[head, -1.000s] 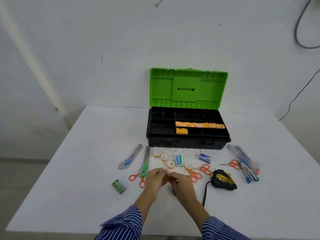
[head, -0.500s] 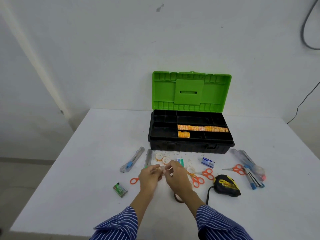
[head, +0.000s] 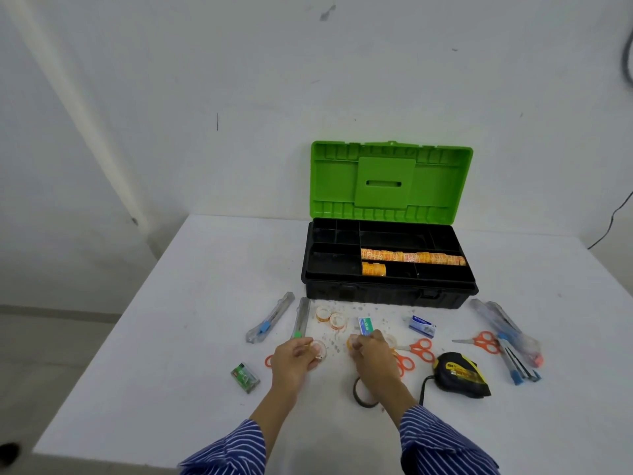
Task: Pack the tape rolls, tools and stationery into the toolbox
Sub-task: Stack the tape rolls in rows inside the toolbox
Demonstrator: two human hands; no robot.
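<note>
Hands [head: 294, 358] [head: 371, 351] hold tape rolls [head: 318, 349] before toolbox [head: 387, 293].

both hands [head: 295, 357] [head: 372, 351] low, apart, fingers curled.

A bare, workshop-like room: plain scuffed white walls [head: 205, 80], a white bench [head: 205, 269], a cable [head: 609, 221] hanging down the wall at right.
</note>
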